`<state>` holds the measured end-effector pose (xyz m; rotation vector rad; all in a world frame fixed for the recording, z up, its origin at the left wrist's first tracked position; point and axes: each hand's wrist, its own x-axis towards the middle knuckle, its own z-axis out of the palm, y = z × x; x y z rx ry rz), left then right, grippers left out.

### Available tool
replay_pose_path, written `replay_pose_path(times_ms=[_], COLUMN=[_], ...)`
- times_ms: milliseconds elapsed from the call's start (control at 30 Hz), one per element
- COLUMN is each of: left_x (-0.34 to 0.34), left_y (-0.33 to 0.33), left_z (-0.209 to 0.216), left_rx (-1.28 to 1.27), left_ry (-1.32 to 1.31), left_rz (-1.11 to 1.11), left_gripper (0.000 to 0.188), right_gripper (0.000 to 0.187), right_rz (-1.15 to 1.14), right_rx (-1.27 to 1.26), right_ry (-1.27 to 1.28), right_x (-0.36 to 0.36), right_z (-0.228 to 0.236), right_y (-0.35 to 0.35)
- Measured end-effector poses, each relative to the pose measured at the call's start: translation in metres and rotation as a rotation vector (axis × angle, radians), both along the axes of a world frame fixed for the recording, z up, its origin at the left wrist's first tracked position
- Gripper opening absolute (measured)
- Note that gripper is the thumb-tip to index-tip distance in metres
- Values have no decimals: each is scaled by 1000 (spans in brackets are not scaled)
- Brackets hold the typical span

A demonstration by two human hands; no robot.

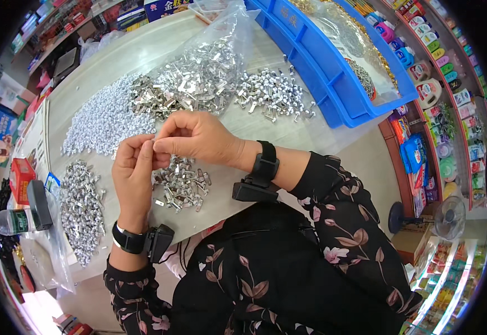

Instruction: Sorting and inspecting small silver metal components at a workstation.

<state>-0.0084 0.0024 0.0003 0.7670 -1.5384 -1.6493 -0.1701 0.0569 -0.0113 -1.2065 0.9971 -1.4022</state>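
Observation:
My left hand (133, 177) and my right hand (198, 138) meet fingertip to fingertip over the table, both closed in a pinch. Whatever lies between the fingers is too small or too hidden to name. Just behind them spreads a heap of small white plastic pieces (101, 120). Flat silvery metal pieces (204, 75) spill out of a clear plastic bag (233, 28) beside that heap. A smaller pile of metal pieces (182, 187) lies under and right of my left hand. Metal pieces with white parts sit in piles at the left (81, 209) and at the right (271, 92).
A blue plastic crate (332, 84) holding bagged gold and silvery items stands at the table's far right. Along the left edge are a plastic bottle (13, 221), a red box (22, 181) and a dark grey object (39, 205). Stocked shelves (438, 56) and a fan (450, 218) stand to the right.

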Motion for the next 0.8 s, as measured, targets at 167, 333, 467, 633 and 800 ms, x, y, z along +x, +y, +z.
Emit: replay_pose_path(times_ms=[167, 333, 467, 633, 800], left_x=[-5, -4, -3, -4, -2], left_y=[9, 11, 9, 8, 7], left_z=[2, 1, 0, -3, -1], left_rx=[-240, -395, -364, -318, -284], left_ry=[-41, -190, -204, -176, -170], left_rz=[31, 15, -1, 10, 16], left_gripper=[17, 18, 17, 17, 16], right_gripper=[15, 18, 18, 17, 15], right_rz=[56, 70, 77, 46, 16], right_rx=[48, 42, 30, 34, 17], right_ry=[-76, 81, 58, 143, 239], right_x=[-3, -8, -6, -6, -7], right_z=[3, -1, -2, 0, -1], right_y=[1, -1, -4, -4, -5])
